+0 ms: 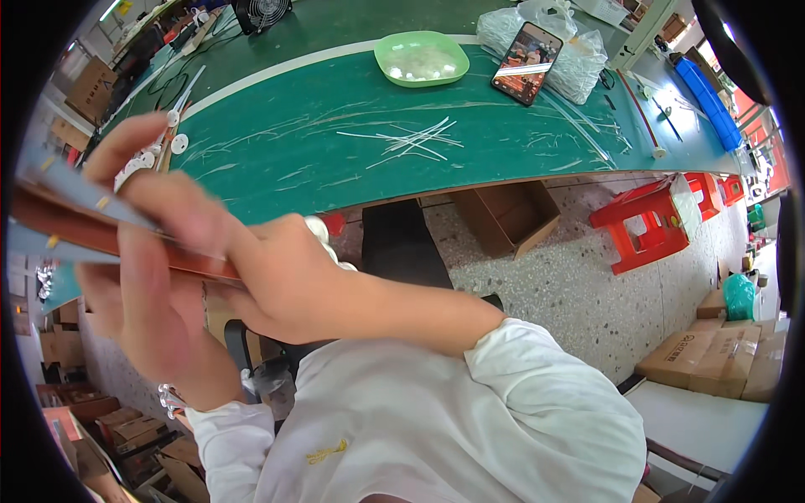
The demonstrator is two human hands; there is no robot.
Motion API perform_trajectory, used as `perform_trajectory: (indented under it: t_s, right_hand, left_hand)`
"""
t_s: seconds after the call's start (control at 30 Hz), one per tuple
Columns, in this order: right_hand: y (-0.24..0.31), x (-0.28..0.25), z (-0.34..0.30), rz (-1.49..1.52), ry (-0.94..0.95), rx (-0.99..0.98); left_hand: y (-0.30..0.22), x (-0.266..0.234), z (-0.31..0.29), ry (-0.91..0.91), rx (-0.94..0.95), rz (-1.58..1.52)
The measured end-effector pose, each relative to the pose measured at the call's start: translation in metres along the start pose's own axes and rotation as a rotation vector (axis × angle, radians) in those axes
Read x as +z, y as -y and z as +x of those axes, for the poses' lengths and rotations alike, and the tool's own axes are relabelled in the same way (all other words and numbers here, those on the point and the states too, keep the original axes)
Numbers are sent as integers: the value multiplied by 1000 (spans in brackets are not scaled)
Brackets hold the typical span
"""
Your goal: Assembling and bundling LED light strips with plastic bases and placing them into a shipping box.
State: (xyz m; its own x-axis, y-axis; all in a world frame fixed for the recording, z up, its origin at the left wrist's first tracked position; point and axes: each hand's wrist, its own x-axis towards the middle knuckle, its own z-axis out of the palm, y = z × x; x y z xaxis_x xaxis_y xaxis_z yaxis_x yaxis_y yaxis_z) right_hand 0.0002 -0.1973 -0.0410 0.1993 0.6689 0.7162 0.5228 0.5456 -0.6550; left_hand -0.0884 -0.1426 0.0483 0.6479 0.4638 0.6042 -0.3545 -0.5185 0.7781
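Both my hands are at the left side, partly smeared by motion. Between them is a bundle of long flat strips (92,220), reddish brown and grey-blue, with small yellow marks; I cannot tell what it is. My right hand (260,247) reaches across from the right and grips the strips from above, one finger raised. From below, my left hand (159,323) closes round the same bundle. Several thin white sticks (419,141) lie crossed on the green table mat (293,176).
A light-green bowl (419,80) with clear contents stands at the table's far side. Beside it, a phone (528,63) leans on a plastic bag (579,67). White round pieces (179,144) lie at left. A red stool (641,226) and open cardboard box (507,220) stand on the floor.
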Motion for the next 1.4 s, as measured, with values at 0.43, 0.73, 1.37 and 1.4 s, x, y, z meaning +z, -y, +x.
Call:
perform_trajectory:
  t_s: [0.43,0.73,1.37,1.4]
  right_hand:
    - [-15,-37,-63,332,83,597]
    - [-44,-48,-75,407,188,348]
    - [-63,-154,-17,-521,165,277]
    - [-67,-160,-14,-663,203,363]
  left_hand:
    - [96,58,-134,319,-704,-406]
    - [103,64,-144,325,-622,-604]
    - [121,57,-159,-77,-723,-766]
    - [123,57,-159,-82,-733,-771]
